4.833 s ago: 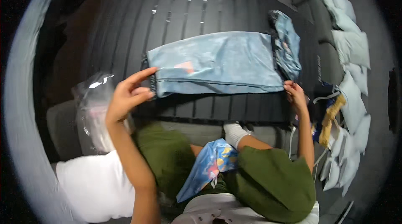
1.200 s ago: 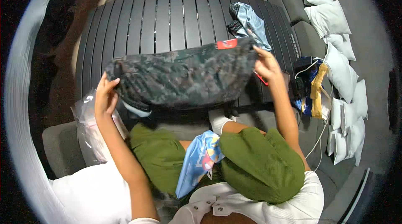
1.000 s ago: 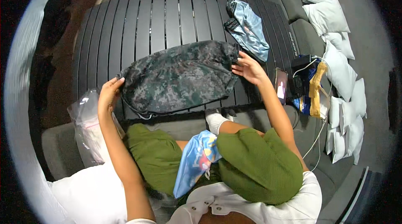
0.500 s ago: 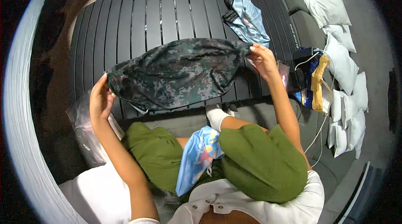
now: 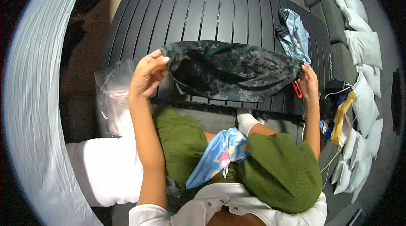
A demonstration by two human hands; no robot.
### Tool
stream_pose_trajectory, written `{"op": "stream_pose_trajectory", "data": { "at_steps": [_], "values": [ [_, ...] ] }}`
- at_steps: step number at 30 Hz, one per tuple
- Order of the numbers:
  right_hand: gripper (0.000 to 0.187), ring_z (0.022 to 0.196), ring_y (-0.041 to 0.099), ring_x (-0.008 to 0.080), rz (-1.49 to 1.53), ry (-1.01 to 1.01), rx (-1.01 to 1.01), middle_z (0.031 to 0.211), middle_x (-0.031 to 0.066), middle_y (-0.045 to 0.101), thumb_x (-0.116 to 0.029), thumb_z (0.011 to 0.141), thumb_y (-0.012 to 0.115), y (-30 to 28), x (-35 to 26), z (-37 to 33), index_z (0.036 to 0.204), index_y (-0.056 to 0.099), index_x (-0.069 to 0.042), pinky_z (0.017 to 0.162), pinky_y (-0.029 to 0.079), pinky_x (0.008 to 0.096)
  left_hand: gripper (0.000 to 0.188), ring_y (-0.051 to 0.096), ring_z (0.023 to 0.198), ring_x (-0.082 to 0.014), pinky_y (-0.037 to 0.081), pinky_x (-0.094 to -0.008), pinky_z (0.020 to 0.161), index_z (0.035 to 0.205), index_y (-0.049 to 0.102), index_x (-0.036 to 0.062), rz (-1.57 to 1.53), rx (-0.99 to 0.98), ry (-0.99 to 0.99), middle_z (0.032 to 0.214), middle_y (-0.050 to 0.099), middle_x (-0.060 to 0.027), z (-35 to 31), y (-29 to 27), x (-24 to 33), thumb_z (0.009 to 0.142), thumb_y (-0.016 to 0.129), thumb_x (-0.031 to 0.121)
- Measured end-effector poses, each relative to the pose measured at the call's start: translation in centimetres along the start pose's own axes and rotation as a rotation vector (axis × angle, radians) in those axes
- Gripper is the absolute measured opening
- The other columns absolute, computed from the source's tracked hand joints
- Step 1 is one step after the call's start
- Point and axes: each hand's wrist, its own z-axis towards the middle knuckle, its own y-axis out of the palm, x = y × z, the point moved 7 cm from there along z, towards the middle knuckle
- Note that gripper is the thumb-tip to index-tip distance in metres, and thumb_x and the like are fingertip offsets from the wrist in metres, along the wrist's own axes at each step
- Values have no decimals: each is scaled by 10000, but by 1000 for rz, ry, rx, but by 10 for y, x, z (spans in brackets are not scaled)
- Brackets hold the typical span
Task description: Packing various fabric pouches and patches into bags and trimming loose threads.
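A dark digital-camouflage cloth [image 5: 230, 72] is stretched sideways above the near edge of the table. My left hand [image 5: 148, 74] pinches its left end between thumb and fingers. At its right end my right hand [image 5: 308, 83] grips the corner. The fabric sags between them, with its lower edge hanging in loose folds. A red loop [image 5: 297, 90] shows beside my right hand; whether I hold it or it lies on the table, I cannot tell. Across my lap lies a light blue printed cloth [image 5: 218, 154].
Beyond the camouflage cloth spreads a black slatted table [image 5: 190, 12], bearing a blue and black cloth [image 5: 295, 34]. Clear plastic bags [image 5: 116, 95] sit at the left. White cushions [image 5: 366, 48] line the grey seat at right, near cables and a yellow and blue bag [image 5: 343, 114].
The view has shifted, so the table sits further right and lower. My left hand has lifted its end away from me, levelling the camouflage cloth. Both hands keep their hold.
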Motion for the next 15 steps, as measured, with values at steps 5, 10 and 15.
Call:
{"op": "stream_pose_trajectory", "data": {
  "at_steps": [5,10,15],
  "values": [
    [247,811,539,95,-673,-213,85,890,20,574,-162,841,555,7,-9,-5,1054,524,-39,690,450,260,222,452,609,-22,417,-164,595,934,529,50,114,-46,-10,716,473,76,5,9,-11,741,633,19],
    [468,884,542,354,-1628,-336,208,943,194,572,-335,718,697,14,5,-34,982,543,19,768,439,410,248,326,518,-12,322,-144,493,800,443,126,177,35,10,624,306,94,8,13,-14,721,648,11],
    [471,879,525,373,-1566,-271,377,935,194,529,-385,703,705,4,32,-42,928,526,-12,767,436,431,148,339,527,7,290,-158,482,875,486,75,312,126,38,639,382,91,22,7,-31,802,614,84]
  ]
}}
